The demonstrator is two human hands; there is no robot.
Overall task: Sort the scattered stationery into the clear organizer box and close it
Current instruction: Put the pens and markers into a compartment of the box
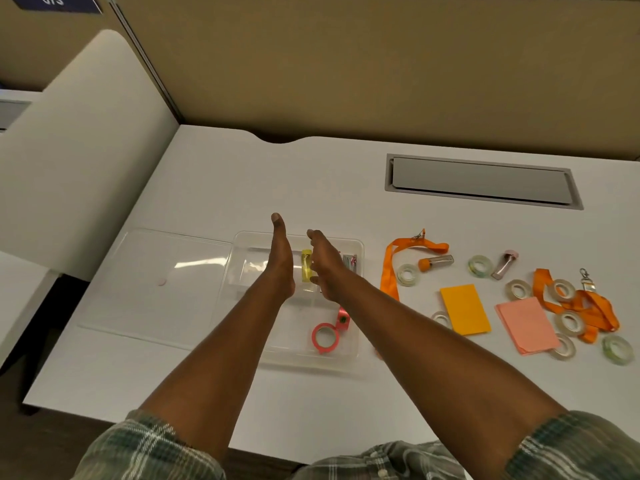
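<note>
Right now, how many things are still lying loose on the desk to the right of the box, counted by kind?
Tape rolls: 9
Lanyards: 2
Sticky pads: 2
Staplers: 2
Total: 15
</note>
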